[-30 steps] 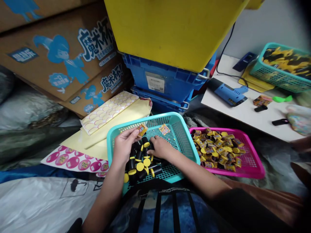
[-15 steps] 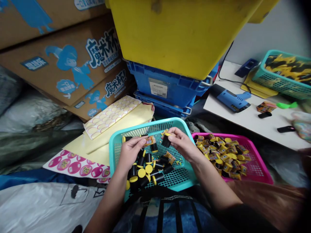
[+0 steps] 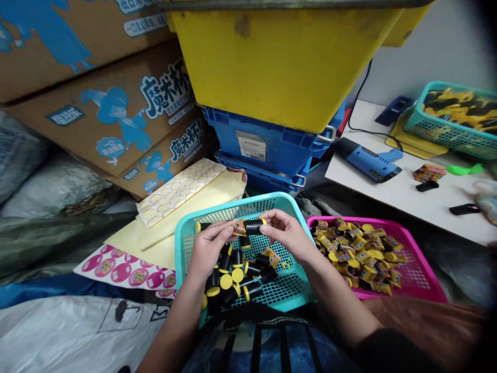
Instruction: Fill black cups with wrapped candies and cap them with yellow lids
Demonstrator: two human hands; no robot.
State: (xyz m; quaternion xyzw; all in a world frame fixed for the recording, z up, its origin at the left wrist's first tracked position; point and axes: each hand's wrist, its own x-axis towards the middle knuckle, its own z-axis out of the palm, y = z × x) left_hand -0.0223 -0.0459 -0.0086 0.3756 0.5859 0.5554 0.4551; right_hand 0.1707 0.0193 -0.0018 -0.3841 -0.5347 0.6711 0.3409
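My left hand [image 3: 212,243] pinches a small orange printed paper piece [image 3: 238,228] between thumb and fingers. Level with it, my right hand [image 3: 285,234] grips a black tube [image 3: 253,227] by its yellow-capped right end. The tube lies sideways, its other end meeting the orange paper; whether one is inside the other I cannot tell. Both hands are over a turquoise basket [image 3: 283,305]. In the basket lie several more black tubes with yellow caps [image 3: 226,281], another orange printed piece [image 3: 272,256] and small coloured bits [image 3: 286,266].
A pink basket [image 3: 429,274] of wrapped tubes stands to the right. Sticker sheets [image 3: 186,189] lie at left beside cardboard cartons [image 3: 116,119]. Blue crates [image 3: 252,147] under a yellow bin [image 3: 272,67] rise ahead. A blue heat gun [image 3: 367,159] rests on the white table [image 3: 407,207].
My right hand has moved left towards my left hand. The black tube has turned from near upright to sideways, and it now meets the orange paper piece. The view has shifted slightly.
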